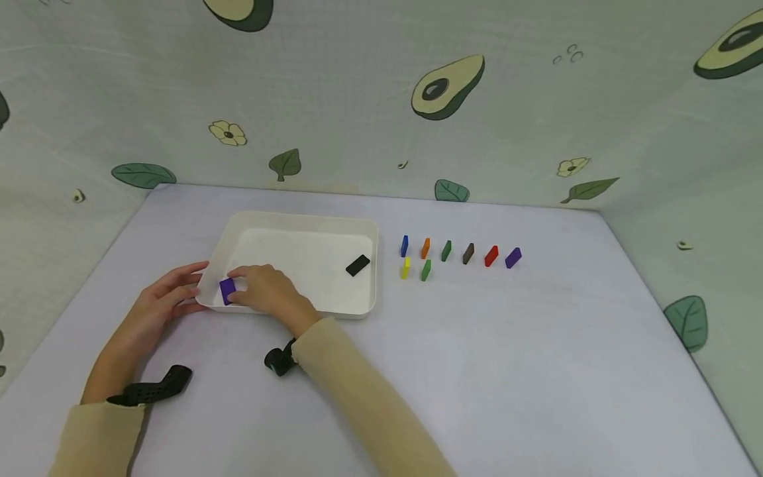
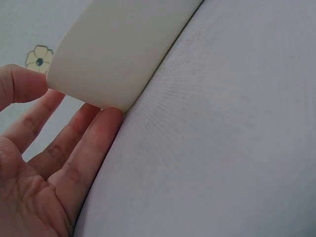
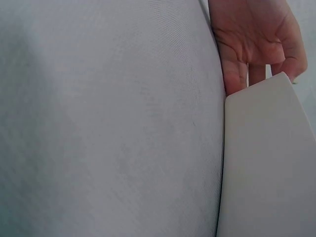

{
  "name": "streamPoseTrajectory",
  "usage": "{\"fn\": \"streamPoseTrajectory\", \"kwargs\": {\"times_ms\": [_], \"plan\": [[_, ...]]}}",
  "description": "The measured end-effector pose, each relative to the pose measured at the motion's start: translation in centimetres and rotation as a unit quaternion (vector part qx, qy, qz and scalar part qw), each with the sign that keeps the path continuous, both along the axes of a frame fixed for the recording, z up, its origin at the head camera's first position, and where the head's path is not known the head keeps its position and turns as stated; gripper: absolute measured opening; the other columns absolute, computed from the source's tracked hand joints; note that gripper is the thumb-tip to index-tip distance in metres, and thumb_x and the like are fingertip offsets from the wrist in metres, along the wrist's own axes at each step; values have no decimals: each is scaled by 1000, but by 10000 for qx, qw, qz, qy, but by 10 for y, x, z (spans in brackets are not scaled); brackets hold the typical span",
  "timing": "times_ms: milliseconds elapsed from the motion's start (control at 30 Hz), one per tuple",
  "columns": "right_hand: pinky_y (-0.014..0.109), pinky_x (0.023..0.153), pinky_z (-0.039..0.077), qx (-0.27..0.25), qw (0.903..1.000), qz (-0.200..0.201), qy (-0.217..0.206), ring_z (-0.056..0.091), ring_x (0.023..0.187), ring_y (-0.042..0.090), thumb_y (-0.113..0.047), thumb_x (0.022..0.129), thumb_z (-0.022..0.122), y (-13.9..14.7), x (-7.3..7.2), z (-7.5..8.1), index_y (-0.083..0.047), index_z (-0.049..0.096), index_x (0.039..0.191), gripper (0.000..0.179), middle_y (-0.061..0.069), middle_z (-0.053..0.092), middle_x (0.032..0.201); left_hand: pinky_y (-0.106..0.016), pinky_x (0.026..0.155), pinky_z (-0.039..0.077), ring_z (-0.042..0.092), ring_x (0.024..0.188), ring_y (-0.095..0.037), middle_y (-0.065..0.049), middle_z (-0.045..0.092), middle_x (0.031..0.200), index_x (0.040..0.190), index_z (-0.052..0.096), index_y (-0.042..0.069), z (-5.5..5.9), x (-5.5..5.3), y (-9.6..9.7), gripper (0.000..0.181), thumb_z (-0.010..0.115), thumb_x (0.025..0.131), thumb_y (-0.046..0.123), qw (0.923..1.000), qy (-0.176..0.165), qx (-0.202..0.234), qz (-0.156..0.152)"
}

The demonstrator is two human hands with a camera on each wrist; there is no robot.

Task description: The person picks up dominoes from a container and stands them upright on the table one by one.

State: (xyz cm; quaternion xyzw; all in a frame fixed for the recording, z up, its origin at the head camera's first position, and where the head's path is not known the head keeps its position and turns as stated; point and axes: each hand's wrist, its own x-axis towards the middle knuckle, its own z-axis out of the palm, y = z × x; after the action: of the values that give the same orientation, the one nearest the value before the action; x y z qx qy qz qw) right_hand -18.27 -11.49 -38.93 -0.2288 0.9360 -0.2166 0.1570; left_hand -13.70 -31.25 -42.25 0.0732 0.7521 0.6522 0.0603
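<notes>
A shallow white tray (image 1: 310, 298) lies on the table. At its left end my right hand (image 1: 268, 288) pinches a small purple domino block (image 1: 226, 289) between thumb and fingertip, inside the tray. My left hand (image 1: 161, 305) touches the tray's left end from outside, its fingers extended. In the left wrist view, the thumb of that hand (image 2: 59, 168) is at the rim and a fingertip lies low against the tray wall (image 2: 113, 59). The right wrist view shows the left hand (image 3: 256, 39) by the tray corner (image 3: 266, 148); the purple block is hidden there.
A black domino block (image 1: 357, 265) lies in the tray's right part. Right of the tray, several coloured domino blocks stand in two rows, among them blue (image 1: 405, 246), red (image 1: 491, 256), yellow (image 1: 406, 268) and another purple one (image 1: 513, 258). A patterned cloth (image 1: 357, 99) hangs behind the table.
</notes>
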Motion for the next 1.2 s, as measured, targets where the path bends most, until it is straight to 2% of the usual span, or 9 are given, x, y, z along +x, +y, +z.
{"fn": "streamPoseTrajectory", "kwargs": {"times_ms": [67, 267, 467, 933, 1067, 1200], "plan": [[18, 75, 46, 183, 9998, -36, 11, 58, 104, 6, -41, 86, 63, -2, 0, 0, -39, 52, 129, 44, -16, 59, 124, -14, 73, 53, 59, 96, 4, 14, 54, 117, 139, 43, 15, 0, 0, -1, 42, 47, 97, 14, 10000, 6, 10, 1], [19, 65, 45, 556, 9982, -220, -62, 58, 96, 5, -44, 84, 65, -8, 0, 2, -48, 46, 131, 50, -18, 57, 126, -14, 73, 53, 59, 97, 4, 14, 54, 117, 139, 43, 14, -1, 0, -2, 42, 46, 97, 13, 10000, 56, 65, -33], [20, 67, 45, 667, 9974, -249, -66, 58, 98, 4, -46, 83, 66, -8, 0, 2, -49, 48, 129, 49, -20, 57, 125, -14, 73, 53, 59, 97, 4, 14, 54, 117, 139, 43, 14, -2, -1, -2, 42, 46, 98, 12, 9999, 74, 122, -70], [19, 66, 44, 141, 9995, -283, 2, 56, 88, 5, -38, 79, 72, -5, 2, 0, -39, 54, 120, 44, -14, 63, 113, -15, 74, 54, 59, 97, 3, 14, 55, 117, 139, 43, 14, -2, -1, -3, 42, 46, 97, 11, 9996, 15, 268, -98], [18, 62, 42, -34, 9994, -330, -50, 54, 79, 6, -33, 79, 73, -3, 1, -1, -34, 51, 116, 43, -10, 64, 104, -15, 74, 53, 59, 96, 3, 14, 55, 117, 139, 43, 15, -3, -1, -2, 42, 47, 97, 11, 9996, -29, 278, -67], [17, 57, 40, -173, 9992, -347, -59, 52, 70, 7, -30, 83, 70, -2, 2, 0, -28, 49, 114, 38, -9, 60, 85, -15, 73, 53, 59, 96, 2, 14, 55, 117, 139, 43, 15, -3, -1, -2, 42, 47, 97, 12, 9996, -59, 291, -39]]}}
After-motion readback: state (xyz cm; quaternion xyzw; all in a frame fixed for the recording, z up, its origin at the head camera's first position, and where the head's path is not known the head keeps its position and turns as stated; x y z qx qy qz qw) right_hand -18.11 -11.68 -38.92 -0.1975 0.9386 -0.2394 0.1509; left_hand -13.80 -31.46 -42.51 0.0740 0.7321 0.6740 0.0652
